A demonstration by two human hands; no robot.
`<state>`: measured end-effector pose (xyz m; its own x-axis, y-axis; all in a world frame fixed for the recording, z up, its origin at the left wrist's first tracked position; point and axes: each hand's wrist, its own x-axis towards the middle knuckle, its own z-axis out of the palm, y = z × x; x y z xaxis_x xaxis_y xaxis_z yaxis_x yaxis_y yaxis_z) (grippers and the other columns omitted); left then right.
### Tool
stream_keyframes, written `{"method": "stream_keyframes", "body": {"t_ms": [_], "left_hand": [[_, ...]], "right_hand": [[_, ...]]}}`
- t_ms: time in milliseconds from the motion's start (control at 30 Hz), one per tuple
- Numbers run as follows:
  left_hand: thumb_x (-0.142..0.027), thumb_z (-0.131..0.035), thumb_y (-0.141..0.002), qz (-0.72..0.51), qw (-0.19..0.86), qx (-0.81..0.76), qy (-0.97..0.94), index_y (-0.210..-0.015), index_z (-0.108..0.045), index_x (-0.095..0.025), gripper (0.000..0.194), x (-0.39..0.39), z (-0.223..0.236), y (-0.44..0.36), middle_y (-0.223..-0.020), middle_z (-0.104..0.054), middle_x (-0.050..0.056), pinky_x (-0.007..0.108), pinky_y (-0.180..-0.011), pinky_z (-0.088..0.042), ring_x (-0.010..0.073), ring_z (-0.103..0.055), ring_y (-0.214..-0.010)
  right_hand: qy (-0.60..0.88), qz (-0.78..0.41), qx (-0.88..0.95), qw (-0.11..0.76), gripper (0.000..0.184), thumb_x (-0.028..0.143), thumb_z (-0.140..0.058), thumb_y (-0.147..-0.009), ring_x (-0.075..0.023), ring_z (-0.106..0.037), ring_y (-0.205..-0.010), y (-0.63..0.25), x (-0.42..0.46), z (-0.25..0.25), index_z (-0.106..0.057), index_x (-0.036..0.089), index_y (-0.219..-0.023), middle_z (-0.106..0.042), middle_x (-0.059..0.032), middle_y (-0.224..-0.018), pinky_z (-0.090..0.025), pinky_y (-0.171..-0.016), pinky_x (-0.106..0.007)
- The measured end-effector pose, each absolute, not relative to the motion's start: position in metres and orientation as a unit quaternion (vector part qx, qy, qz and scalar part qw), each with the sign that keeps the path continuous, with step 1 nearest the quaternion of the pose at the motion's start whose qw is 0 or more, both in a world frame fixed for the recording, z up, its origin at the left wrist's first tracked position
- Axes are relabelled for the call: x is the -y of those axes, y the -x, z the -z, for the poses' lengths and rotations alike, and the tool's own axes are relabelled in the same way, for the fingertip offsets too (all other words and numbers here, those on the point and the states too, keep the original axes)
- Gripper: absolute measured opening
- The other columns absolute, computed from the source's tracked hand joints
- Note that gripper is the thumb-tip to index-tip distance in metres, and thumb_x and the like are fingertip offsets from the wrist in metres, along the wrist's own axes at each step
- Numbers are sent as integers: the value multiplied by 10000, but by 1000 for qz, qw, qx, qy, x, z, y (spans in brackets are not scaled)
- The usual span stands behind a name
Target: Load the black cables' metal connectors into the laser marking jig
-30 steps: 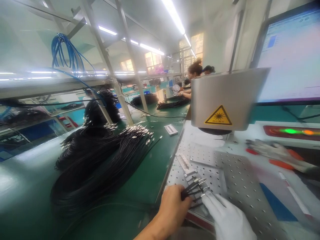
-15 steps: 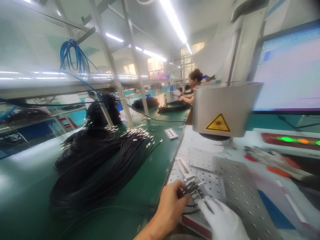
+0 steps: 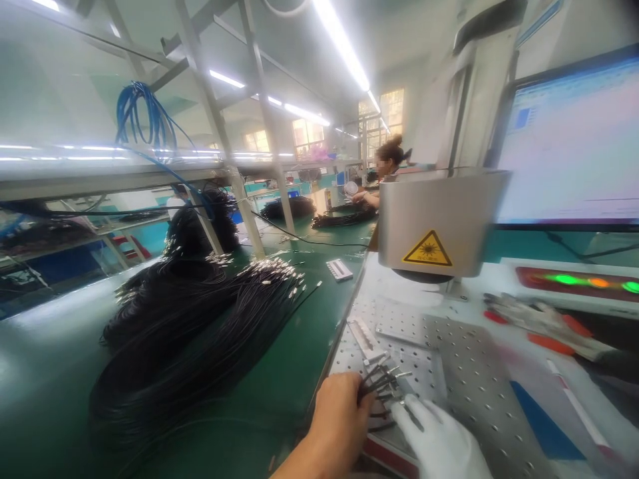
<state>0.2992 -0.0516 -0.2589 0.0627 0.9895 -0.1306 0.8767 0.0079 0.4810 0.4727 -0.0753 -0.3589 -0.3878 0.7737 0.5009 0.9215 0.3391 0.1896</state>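
Observation:
My bare left hand [image 3: 339,412] is closed around a small bunch of black cables [image 3: 375,382], whose silvery connector ends fan out to the right. Against the lower connectors is my right hand [image 3: 439,436], in a white glove, its thumb and fingertips pinching at a cable end [image 3: 398,400]. The exact grip is partly hidden by the fingers. Both hands are over the front of a perforated metal plate [image 3: 466,372]. Just beyond the cables, a pale slotted fixture [image 3: 364,338] lies on the plate.
A grey laser head [image 3: 439,219] with a yellow warning sign overhangs the plate. Large bundles of black cables [image 3: 200,346] cover the green table at left. Gloves [image 3: 544,319], a pen [image 3: 579,406] and a monitor [image 3: 574,140] are at right. A co-worker [image 3: 389,159] sits beyond.
The view has shifted slightly, moving the scene a little left. My left hand has turned a little over the cables; both hands stay at the bunch.

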Motion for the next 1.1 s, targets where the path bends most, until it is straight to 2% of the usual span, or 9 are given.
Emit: {"method": "stream_keyframes", "body": {"t_ms": [133, 300, 500, 633, 767, 933, 1100], "left_hand": [[-275, -501, -863, -87, 185, -674, -710, -836, -662, -180, 189, 52, 262, -302, -989, -694, 112, 342, -770, -347, 256, -600, -952], [-248, -515, -843, -83, 191, -673, -709, -850, -673, -175, 175, 51, 266, -302, -1016, -698, 122, 346, -796, -369, 262, -610, -976], [-254, -540, -819, -86, 216, -681, -695, -803, -671, -195, 145, 50, 270, -300, -935, -708, 93, 335, -715, -334, 242, -623, -909], [-243, -547, -801, -101, 239, -675, -691, -764, -662, -189, 132, 48, 273, -298, -876, -694, 85, 330, -688, -313, 233, -603, -861], [-241, -595, -778, -174, 282, -650, -684, -697, -643, -179, 113, 48, 271, -295, -824, -659, 47, 296, -682, -319, 186, -558, -800], [-222, -602, -757, -278, 373, -634, -618, -810, -617, -184, 67, 46, 266, -292, -634, -544, -49, 251, -610, -312, 120, -480, -637], [-191, -583, -683, -262, 372, -630, -629, -639, -512, -191, 83, 42, 261, -291, -619, -505, -55, 253, -588, -286, 108, -441, -627]], "right_hand": [[520, 229, 805, 172, 610, -21, -490, -653, -211, -669, -928, -474, 74, 360, -721, 335, -1092, -705, 8, -1103, -569, -653, -257], [512, 223, 812, 169, 618, -25, -468, -654, -195, -660, -932, -475, 77, 357, -721, 312, -1106, -677, 23, -1187, -568, -659, -250], [511, 232, 806, 188, 612, 6, -477, -651, -225, -641, -943, -472, 75, 357, -703, 263, -1159, -682, -8, -1171, -569, -669, -284], [542, 200, 801, 160, 654, -24, -460, -644, -220, -640, -886, -466, 75, 343, -703, 311, -1151, -698, 11, -1124, -546, -629, -281], [541, 185, 808, 141, 676, -17, -487, -610, -218, -647, -868, -466, 72, 344, -702, 332, -1148, -701, 18, -1114, -542, -621, -266], [535, 171, 817, 129, 721, 35, -537, -570, -225, -649, -867, -469, 67, 357, -669, 345, -1208, -676, 28, -1182, -562, -648, -283], [553, 172, 805, 127, 713, 37, -565, -563, -231, -648, -895, -465, 69, 352, -675, 373, -1182, -678, 26, -1176, -552, -656, -270]]}}
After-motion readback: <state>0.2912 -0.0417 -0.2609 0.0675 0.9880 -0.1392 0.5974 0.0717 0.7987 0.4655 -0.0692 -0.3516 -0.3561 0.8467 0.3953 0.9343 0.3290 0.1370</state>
